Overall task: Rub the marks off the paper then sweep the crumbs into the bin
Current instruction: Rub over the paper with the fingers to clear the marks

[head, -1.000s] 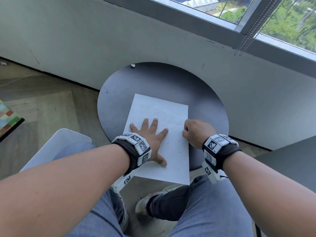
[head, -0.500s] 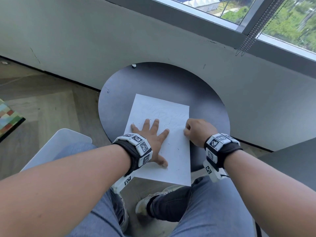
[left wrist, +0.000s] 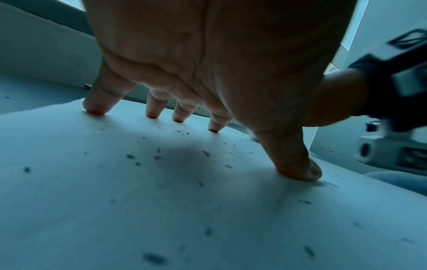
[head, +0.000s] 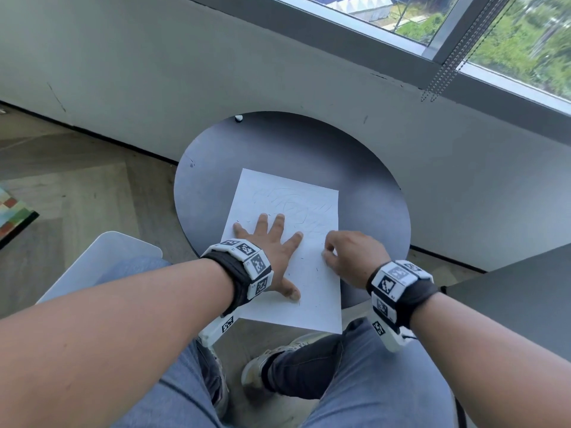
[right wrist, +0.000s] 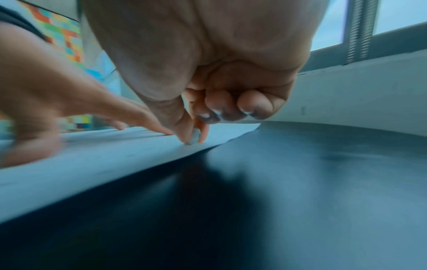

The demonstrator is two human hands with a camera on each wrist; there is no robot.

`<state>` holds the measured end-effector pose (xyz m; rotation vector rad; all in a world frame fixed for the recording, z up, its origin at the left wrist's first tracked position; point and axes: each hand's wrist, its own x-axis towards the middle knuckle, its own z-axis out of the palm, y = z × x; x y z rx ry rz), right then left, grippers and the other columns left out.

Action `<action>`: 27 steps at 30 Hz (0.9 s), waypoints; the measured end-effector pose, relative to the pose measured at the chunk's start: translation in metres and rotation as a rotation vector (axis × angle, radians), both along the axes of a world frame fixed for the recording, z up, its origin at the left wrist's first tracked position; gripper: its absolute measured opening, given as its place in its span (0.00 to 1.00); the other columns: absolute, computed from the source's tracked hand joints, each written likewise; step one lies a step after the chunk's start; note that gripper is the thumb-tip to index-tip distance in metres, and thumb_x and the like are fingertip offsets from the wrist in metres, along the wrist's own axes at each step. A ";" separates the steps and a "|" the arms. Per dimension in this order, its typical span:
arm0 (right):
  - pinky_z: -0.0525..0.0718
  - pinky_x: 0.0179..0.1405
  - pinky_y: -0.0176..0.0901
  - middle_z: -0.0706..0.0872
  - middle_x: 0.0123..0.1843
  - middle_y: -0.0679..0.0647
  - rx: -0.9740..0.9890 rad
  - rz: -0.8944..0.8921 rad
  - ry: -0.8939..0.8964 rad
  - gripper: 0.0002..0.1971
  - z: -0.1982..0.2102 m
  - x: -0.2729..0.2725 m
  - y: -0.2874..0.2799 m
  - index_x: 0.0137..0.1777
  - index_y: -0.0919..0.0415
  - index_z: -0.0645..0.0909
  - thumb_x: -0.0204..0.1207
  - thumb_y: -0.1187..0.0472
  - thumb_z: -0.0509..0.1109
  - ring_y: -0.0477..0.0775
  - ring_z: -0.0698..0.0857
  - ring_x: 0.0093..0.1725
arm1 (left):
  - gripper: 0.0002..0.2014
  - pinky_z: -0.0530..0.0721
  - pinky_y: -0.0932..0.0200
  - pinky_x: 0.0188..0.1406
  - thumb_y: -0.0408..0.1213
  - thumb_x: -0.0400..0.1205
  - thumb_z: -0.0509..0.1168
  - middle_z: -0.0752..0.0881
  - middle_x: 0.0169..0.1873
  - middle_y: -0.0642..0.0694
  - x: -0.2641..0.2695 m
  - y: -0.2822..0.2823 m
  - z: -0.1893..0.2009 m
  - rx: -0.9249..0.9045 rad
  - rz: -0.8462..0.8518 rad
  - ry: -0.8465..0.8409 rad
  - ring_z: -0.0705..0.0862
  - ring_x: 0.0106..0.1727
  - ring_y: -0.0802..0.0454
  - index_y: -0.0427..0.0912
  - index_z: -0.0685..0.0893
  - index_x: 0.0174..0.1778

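Observation:
A white sheet of paper (head: 312, 291) with faint pencil scribbles lies on the round dark table (head: 370, 186), its near end hanging past the rim. My left hand (head: 272, 242) lies flat on the sheet with fingers spread, pressing it down (left wrist: 295, 164). Dark eraser crumbs (left wrist: 130, 156) are scattered over the paper. My right hand (head: 346, 254) sits at the sheet's right side and pinches a small pale eraser (right wrist: 194, 136) between thumb and forefinger, its tip on the paper; the other fingers are curled in.
A white bin (head: 102, 267) stands on the wooden floor by my left knee. A small white object (head: 238, 118) lies at the table's far rim, against the grey wall. A second dark tabletop (head: 519, 291) is at the right. My knees are under the table's near edge.
My right hand has slid a little to the left and nearer along the sheet's right side. The left hand stays flat on the paper.

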<state>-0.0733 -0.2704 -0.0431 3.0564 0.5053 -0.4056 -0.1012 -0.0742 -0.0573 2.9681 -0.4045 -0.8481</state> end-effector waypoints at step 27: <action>0.85 0.43 0.49 0.85 0.46 0.53 -0.042 -0.177 0.042 0.08 -0.009 0.060 -0.009 0.45 0.54 0.78 0.79 0.54 0.59 0.61 0.84 0.46 | 0.48 0.72 0.34 0.64 0.78 0.69 0.66 0.66 0.76 0.44 -0.011 -0.002 0.017 0.011 -0.064 -0.072 0.66 0.74 0.37 0.58 0.64 0.82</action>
